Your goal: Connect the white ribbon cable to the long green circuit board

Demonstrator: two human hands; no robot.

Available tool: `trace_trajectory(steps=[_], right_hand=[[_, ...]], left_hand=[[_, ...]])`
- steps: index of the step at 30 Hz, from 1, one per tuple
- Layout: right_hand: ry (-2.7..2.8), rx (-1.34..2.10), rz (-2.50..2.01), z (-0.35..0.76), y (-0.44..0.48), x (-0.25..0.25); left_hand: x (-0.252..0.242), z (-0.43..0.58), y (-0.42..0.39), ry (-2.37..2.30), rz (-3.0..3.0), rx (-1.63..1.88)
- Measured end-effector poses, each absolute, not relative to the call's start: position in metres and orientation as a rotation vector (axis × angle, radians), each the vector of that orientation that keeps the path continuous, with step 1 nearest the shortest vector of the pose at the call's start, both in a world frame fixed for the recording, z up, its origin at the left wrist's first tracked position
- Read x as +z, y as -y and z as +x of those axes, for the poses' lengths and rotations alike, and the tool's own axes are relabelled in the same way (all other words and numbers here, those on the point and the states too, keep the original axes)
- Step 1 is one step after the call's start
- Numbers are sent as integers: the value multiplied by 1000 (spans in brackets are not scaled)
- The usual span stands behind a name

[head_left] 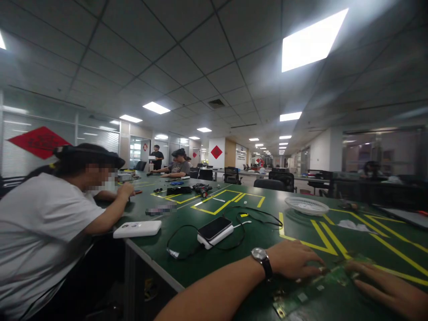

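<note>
A long green circuit board (302, 295) lies at the lower right, close to the table's near side. My left hand (292, 260), with a round-faced wristwatch (260, 255) on its wrist, reaches to the board's far edge; thumb and fingertips come together there on the board. On the board's right end rest the fingertips of my right hand (389, 285). Its fingers are stretched out and its thumb stands apart. Both hands and the board are slightly blurred, and the fingers hide part of the board.
Ahead on the green table (261, 223) lie a phone (214, 227) on a white box, a black cable (182, 256) and a white plastic basket (306, 206). A white case (137, 228) sits at the left corner, beside a seated person (50, 223). Yellow tape marks the tabletop.
</note>
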State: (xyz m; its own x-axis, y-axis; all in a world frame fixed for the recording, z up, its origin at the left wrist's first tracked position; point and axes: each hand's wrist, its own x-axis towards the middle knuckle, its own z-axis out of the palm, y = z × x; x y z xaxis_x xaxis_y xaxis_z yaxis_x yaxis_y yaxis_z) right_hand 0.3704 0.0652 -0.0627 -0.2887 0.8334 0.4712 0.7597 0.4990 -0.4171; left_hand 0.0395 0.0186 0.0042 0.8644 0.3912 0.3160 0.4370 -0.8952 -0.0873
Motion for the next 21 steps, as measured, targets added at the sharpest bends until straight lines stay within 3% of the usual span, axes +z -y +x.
trace_trajectory(steps=[7,10,14,18,21], right_hand=[[2411,413,-1191,313,-18,-21],[2457,213,-1199,300,9,16],[2365,-38,-1644,336,16,48],[2359,213,-2061,375,25,55],[2411,516,-2118,370,32,54]], left_hand=[[3,40,-14,609,-2874,-440],[1,40,-7,594,-2967,-432],[-4,39,-6,553,-3080,-452],[-8,39,-9,510,-3134,-472],[-7,39,-8,516,-3133,-473]])
